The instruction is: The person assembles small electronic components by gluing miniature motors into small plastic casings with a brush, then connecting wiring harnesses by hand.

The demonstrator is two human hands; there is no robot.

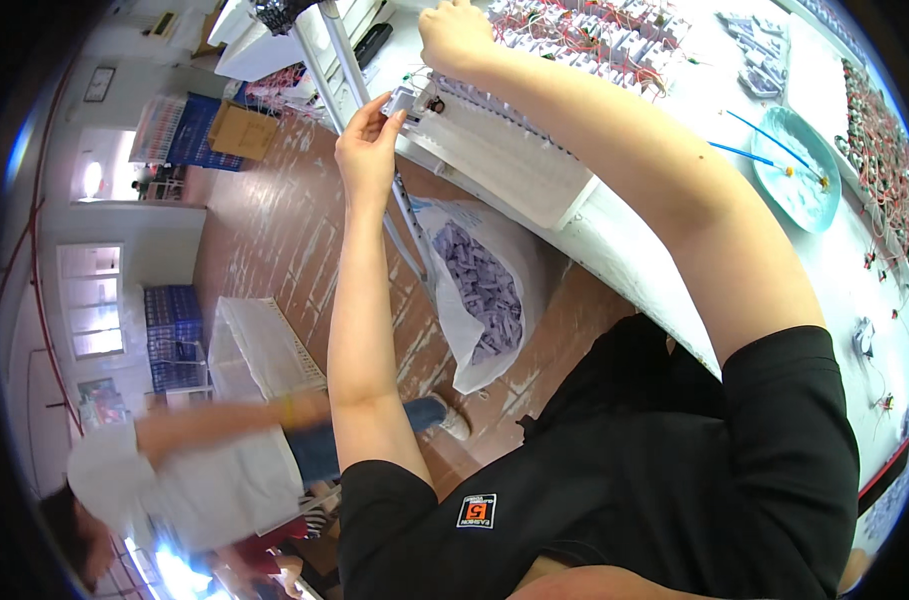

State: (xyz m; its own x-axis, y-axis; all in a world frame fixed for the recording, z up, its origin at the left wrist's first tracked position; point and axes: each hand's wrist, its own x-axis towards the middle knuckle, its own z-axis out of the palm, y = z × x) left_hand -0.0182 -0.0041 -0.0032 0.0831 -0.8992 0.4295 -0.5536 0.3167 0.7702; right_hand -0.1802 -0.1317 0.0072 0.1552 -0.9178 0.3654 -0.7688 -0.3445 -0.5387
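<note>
My left hand [367,145] pinches a small grey-white plastic housing [402,101] between thumb and fingers, over the table's left edge. A small dark round part [435,104] shows just right of that housing. My right hand [456,38] reaches to the upper edge of the view with its fingers curled; whatever they hold cannot be made out. Right of this hand stand rows of white plastic housings [599,40] with red wires. Below my right forearm lies a long white tray [514,165], its far side lined with more pale parts.
On the right, a teal bowl [824,205] of white paste holds two blue-handled brushes. Many wired parts [879,150] crowd the far right. Below the table's edge, a white sack [479,375] of grey pieces stands beside metal legs. Another person [214,460] is at lower left.
</note>
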